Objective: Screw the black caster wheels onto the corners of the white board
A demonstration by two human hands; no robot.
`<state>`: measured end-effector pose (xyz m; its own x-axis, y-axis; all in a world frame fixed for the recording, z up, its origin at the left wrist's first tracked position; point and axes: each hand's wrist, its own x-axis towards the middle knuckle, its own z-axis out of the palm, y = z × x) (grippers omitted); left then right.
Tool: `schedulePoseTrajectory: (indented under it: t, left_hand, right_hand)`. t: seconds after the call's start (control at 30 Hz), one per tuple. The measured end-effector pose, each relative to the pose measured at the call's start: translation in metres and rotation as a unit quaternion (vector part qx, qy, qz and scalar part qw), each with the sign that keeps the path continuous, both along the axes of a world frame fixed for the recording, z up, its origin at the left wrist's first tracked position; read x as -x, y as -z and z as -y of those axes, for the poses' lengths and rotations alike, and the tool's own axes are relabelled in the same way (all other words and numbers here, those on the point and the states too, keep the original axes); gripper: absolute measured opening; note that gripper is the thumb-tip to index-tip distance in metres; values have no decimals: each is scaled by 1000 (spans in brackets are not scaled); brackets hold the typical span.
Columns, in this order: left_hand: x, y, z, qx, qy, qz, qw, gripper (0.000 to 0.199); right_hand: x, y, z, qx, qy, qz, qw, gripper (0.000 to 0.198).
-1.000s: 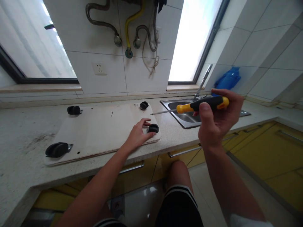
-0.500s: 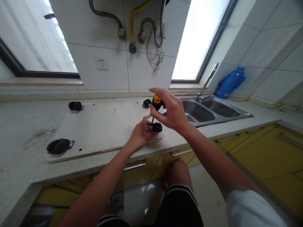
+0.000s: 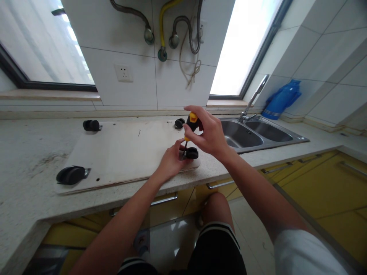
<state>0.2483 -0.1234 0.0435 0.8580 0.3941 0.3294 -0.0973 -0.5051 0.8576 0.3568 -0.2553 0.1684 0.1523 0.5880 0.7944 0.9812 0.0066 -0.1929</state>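
A pale speckled countertop (image 3: 25,152) runs across the middle of the frame, with yellow cabinet doors (image 3: 323,179) and metal handles below it at lower right. White wall tiles (image 3: 129,42) fill the upper centre, carrying a socket (image 3: 123,72) and several hoses (image 3: 172,26) (one of them yellow). Bright windows (image 3: 37,42) stand at upper left and upper centre-right. A steel double sink (image 3: 259,131) with a tap sits right of centre, a blue bottle (image 3: 281,100) behind it.

Home kitchen: sink (image 3: 259,134), tiled walls (image 3: 321,53).
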Motion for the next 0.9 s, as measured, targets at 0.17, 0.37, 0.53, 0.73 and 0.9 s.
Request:
schedulePoseTrajectory:
  t: [0.17, 0.37, 0.53, 0.73, 0.9]
  left_hand:
    - [1, -2, 1, 0, 3, -2, 1000, 71]
    - [0, 0, 0, 1, 3, 0, 1000, 70]
    - [-1, 1, 1, 6, -1, 4, 1000, 68]
    - [-1, 0, 2, 0, -9, -5, 1000, 62]
    - [0, 0, 2, 0, -1, 0, 1000, 55]
  right_hand:
    - [2, -4, 0, 17, 5, 9, 1000, 36]
    - [5, -13, -3, 56, 59, 22, 996, 32]
    - [8, -19, -5, 83, 69, 16, 994, 24]
    - [13, -22, -7, 107, 79, 32, 991, 20]
    - [15, -19, -13, 127, 82, 31, 988, 22]
